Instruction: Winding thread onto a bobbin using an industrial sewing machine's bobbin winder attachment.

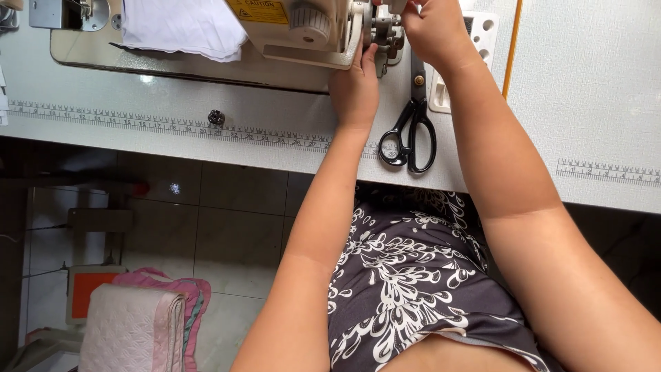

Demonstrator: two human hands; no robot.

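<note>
A cream sewing machine (pixel 303 31) sits at the top of the white table (pixel 206 117). My left hand (pixel 354 86) rests flat on the table under the machine's head, fingers reaching toward the needle area (pixel 385 31). My right hand (pixel 430 31) is up at the needle area, fingers pinched close together; what they hold is hidden. Black-handled scissors (pixel 412 131) lie on the table between my two forearms, blades pointing away from me.
White fabric (pixel 182 27) lies on the machine bed at the upper left. A white plastic tray (pixel 475 41) stands right of the scissors. Ruler tape runs along the table's front edge. Folded quilted cloth (pixel 138 324) sits on the floor at lower left.
</note>
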